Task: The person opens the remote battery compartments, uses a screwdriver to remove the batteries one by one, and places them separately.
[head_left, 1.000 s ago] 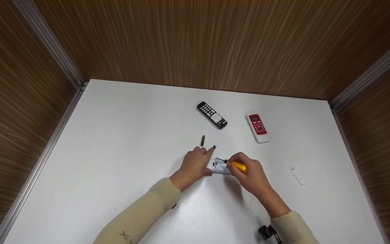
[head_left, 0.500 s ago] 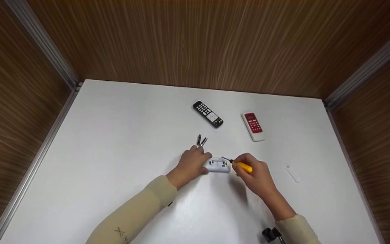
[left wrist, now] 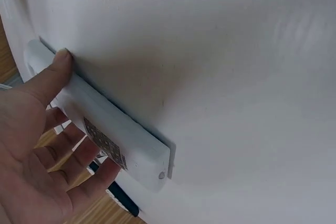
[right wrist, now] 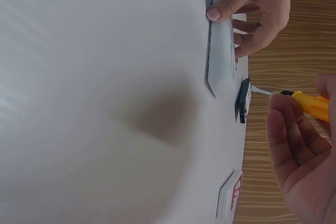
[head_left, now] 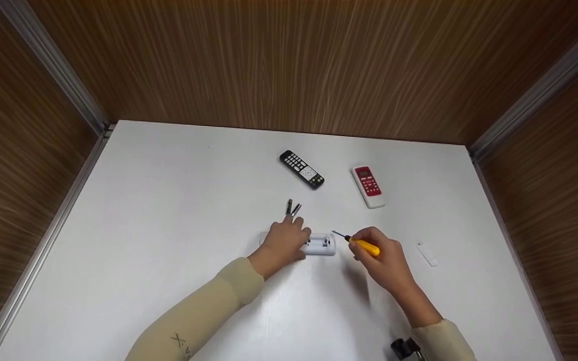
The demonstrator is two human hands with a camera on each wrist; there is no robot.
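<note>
A white remote control [head_left: 320, 245] lies back up, its battery compartment uncovered, in the head view. My left hand [head_left: 283, 245] spans it, thumb on the near edge and fingers toward the far edge. In the left wrist view, the thumb touches the side of the remote [left wrist: 113, 121] near a dark label. Two small batteries [head_left: 289, 206] lie just beyond the left fingertips. My right hand [head_left: 382, 255] pinches a yellow-handled screwdriver [head_left: 369, 246], its tip apart from the remote, to the right. The right wrist view shows the screwdriver's yellow handle [right wrist: 312, 105] between thumb and fingers.
A black remote [head_left: 301, 169] and a white-and-red remote [head_left: 368, 186] lie farther back on the white table [head_left: 183, 200]. A small white battery cover [head_left: 426, 254] lies to the right. Wood-grain panels [head_left: 289, 65] enclose the table. A black device [head_left: 403, 347] is at the right wrist.
The second battery, earlier by the left fingers, lies beside the first. The screwdriver tip has come out of the compartment and moved right. The remote sits farther left under my left hand.
</note>
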